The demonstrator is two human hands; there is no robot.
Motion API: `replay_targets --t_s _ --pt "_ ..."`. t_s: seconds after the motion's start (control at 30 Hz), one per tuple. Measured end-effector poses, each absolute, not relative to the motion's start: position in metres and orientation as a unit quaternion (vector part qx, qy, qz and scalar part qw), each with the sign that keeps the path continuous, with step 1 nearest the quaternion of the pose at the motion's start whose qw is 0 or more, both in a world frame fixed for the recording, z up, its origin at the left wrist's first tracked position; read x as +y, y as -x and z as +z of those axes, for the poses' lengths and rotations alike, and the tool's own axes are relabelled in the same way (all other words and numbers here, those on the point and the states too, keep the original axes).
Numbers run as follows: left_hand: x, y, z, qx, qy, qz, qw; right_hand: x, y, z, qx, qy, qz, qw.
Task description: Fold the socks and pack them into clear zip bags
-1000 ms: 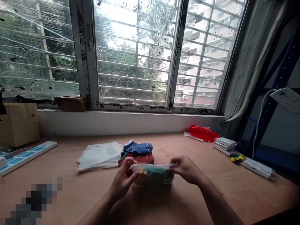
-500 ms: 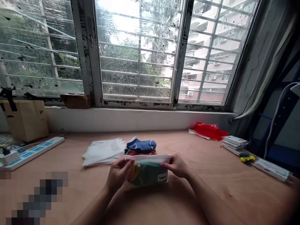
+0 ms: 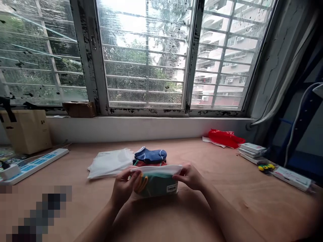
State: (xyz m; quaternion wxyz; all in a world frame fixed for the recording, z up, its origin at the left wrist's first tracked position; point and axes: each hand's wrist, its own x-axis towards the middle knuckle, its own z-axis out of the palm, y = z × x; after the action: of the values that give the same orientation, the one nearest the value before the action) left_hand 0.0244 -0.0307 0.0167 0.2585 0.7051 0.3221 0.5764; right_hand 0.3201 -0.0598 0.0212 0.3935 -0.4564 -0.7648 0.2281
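Observation:
A translucent plastic bag stands between my hands, tilted toward me. Something green with a yellow-orange part shows through it, and a white barcode label is near its lower right corner. My left hand pinches the bag's upper left corner between thumb and fingers. At the upper right corner, my right hand grips the white top edge the same way. Right behind the bag lies a stack of folded socks, blue on top with red below; the bag hides its lower part. To its left is a pile of flat white plastic bags.
On the left are a white power strip and a cardboard box. A red plastic bag lies at the back right. Nearer the right edge are stacked white boxes, a yellow-and-black item and a long white package.
The view has shifted slightly. Both hands keep their hold on the bag's top corners, and the bag appears a little further left in the picture.

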Motion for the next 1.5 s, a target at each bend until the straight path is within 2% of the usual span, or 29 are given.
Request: replay_targets --t_s 0.3,0.53,0.8,0.87,1.03,1.1,1.3,1.5 --pt "-0.031 -0.023 0.02 0.319 -0.707 0.578 0.252 -0.059 -0.318 0.024 -0.725 0.458 0.228 0.461" --pt "-0.031 -0.021 0.024 0.324 -0.701 0.584 0.25 -0.059 -0.316 0.024 -0.728 0.446 0.238 0.463" --pt "-0.029 -0.02 0.02 0.337 -0.727 0.567 0.191 -0.056 -0.315 0.02 -0.725 0.46 0.208 0.469" --pt "-0.03 -0.017 0.022 0.331 -0.748 0.558 0.138 -0.056 -0.314 0.02 -0.731 0.461 0.196 0.463" --pt "-0.047 -0.021 0.051 0.275 -0.763 0.57 -0.13 -0.06 -0.306 0.022 -0.758 0.443 0.129 0.461" --pt "-0.059 -0.035 0.065 0.251 -0.794 0.527 -0.17 -0.062 -0.301 0.021 -0.769 0.428 0.109 0.463" --pt "-0.077 -0.093 0.08 0.259 -0.893 0.34 -0.138 -0.063 -0.282 0.013 -0.774 0.355 0.144 0.504" --pt "-0.072 -0.099 0.074 0.271 -0.901 0.316 -0.118 -0.066 -0.277 0.015 -0.773 0.351 0.132 0.512"
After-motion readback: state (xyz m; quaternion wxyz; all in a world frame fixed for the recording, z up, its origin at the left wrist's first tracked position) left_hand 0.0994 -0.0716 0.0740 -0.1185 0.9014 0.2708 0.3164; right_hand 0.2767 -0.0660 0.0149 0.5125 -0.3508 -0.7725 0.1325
